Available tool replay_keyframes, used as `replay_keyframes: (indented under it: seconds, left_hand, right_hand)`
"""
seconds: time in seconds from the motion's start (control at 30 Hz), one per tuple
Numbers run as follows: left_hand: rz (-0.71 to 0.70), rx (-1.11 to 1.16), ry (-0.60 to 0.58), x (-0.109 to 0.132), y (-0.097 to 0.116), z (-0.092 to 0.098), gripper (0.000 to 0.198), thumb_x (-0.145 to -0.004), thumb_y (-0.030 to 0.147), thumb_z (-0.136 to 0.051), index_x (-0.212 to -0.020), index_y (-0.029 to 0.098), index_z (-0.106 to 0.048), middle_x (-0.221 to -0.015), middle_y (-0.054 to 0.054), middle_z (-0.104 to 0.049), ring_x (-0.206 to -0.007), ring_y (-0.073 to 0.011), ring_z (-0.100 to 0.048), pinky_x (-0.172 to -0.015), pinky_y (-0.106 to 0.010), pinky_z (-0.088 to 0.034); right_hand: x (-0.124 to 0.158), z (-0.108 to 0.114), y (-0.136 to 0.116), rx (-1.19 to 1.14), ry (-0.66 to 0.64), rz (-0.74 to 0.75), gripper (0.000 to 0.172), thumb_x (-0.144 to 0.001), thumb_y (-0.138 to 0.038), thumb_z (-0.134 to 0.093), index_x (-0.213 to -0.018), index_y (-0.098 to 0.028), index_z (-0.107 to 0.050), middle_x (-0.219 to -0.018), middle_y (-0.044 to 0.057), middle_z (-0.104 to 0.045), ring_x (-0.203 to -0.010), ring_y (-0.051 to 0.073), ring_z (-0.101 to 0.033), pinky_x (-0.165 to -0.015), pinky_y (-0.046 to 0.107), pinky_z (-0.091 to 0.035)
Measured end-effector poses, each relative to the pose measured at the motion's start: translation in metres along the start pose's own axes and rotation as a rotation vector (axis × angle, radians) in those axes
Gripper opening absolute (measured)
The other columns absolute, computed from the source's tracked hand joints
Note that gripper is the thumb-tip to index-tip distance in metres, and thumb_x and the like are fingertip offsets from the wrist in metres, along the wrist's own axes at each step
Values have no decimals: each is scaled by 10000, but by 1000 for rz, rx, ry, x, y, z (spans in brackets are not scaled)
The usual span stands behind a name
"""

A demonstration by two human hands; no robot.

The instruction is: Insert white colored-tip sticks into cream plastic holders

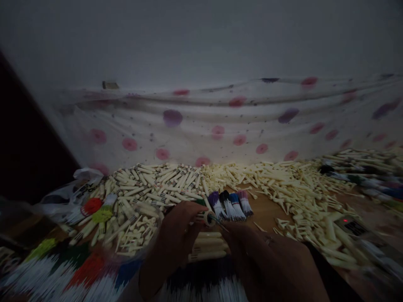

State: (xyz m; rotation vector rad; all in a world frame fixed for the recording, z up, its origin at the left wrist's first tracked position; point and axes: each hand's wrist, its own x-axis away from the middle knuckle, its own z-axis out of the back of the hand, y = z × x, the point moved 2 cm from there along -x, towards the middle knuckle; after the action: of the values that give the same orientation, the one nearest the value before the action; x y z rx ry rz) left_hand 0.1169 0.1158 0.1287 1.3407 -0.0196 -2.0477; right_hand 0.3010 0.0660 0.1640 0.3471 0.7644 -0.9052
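My left hand point(179, 228) is closed around a cream pen barrel point(207, 217), whose open round end faces right. Dark marks show along its side. Close to that opening, my right hand point(264, 251) pinches thin pen refills point(220, 223); their ends reach into or against the barrel, and I cannot tell how deep. Just behind the hands stand bundles of thin refills with purple point(215, 205), black point(226, 205), blue point(236, 206) and pink point(244, 202) ends. Below, between my wrists, lie several cream barrels point(208, 245) in a stack.
Marked cream barrels point(170, 180) are heaped at the back left, plain cream pieces point(292, 180) at the back right. A clear container point(138, 235) holds small knobbed parts. Coloured refill bundles point(85, 268) line the front. A device with a red light point(351, 224) sits right. Spotted cloth point(189, 126) covers the wall.
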Motion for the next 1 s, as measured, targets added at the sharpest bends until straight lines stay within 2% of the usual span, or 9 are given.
replay_keyframes:
  seconds: [0.13, 0.3, 0.43, 0.53, 0.6, 0.67, 0.83, 0.93, 1.0]
  left_hand:
    - [79, 35, 21, 1, -2, 0, 261, -1031, 357, -450, -990, 225, -672, -890, -39, -760, -804, -158, -717, -729, -245, -559]
    - [135, 171, 15, 9, -16, -2, 141, -982, 234, -548, -1078, 276, -643, -1134, -29, -764, -1156, -188, -662, -1035, -332, -489]
    - [201, 237, -14, 16, -29, -7, 177, -965, 206, -569, -1117, 273, -630, -1269, -50, -720, -1248, -208, -616, -1054, -354, -479]
    - [276, 276, -29, 17, -31, -11, 201, -978, 230, -555, -1162, 270, -627, -1279, -68, -707, -1201, -217, -644, -1001, -357, -514]
    - [318, 294, -43, 16, -27, -13, 215, -985, 238, -547, -1185, 267, -620, -1276, -82, -705, -1172, -223, -656, -976, -364, -527]
    - [338, 316, -58, 13, -19, -15, 196, -992, 230, -531, -1166, 258, -616, -1282, -96, -699, -1174, -231, -650, -985, -386, -520]
    - [333, 405, 78, 11, 2, -15, 112, -1003, 189, -504, -1070, 253, -568, -1268, -85, -698, -1241, -221, -600, -1074, -425, -464]
    - [423, 455, 165, 16, 8, -15, 96, -1015, 186, -490, -1061, 250, -545, -1268, -76, -692, -1236, -208, -602, -1046, -407, -489]
    - [469, 466, 173, 22, 12, -14, 94, -1018, 197, -488, -1065, 248, -552, -1272, -76, -688, -1233, -209, -603, -1042, -402, -491]
  right_hand:
    - [3, 4, 2, -93, 22, -73, 184, -1020, -322, -471, -996, -279, -649, -590, -42, -726, -417, 156, -670, -362, 221, -407]
    - [6, 8, 14, -259, 36, -293, 170, -1017, -356, -478, -1069, -277, -620, -737, 1, -767, -564, 183, -727, -440, 228, -532]
    - [0, -2, 22, -332, 8, -414, 156, -1026, -344, -458, -1129, -271, -551, -776, -12, -756, -614, 163, -730, -501, 204, -561]
    - [-4, -17, 29, -469, 49, -487, 169, -982, -402, -559, -893, -261, -534, -660, -36, -660, -560, 146, -665, -494, 190, -537]
    - [-8, -29, 35, -524, 107, -486, 390, -966, -420, -586, -655, -252, -421, -524, -55, -508, -462, 126, -562, -441, 184, -483]
    - [-14, -41, 40, -532, 149, -458, 415, -980, -440, -556, -625, -233, -501, -549, -21, -560, -517, 151, -593, -481, 217, -497]
    - [-28, -74, 31, -769, -129, -567, 465, -982, -558, -488, -702, -213, -624, -658, 7, -648, -639, 173, -638, -604, 256, -532]
    - [-20, -86, 12, -1083, -349, -724, 475, -995, -599, -432, -876, -223, -697, -607, -13, -645, -481, 143, -574, -437, 215, -445]
    - [-7, -89, -1, -1189, -378, -805, 484, -1005, -602, -406, -986, -227, -712, -541, -33, -603, -389, 132, -508, -355, 195, -355]
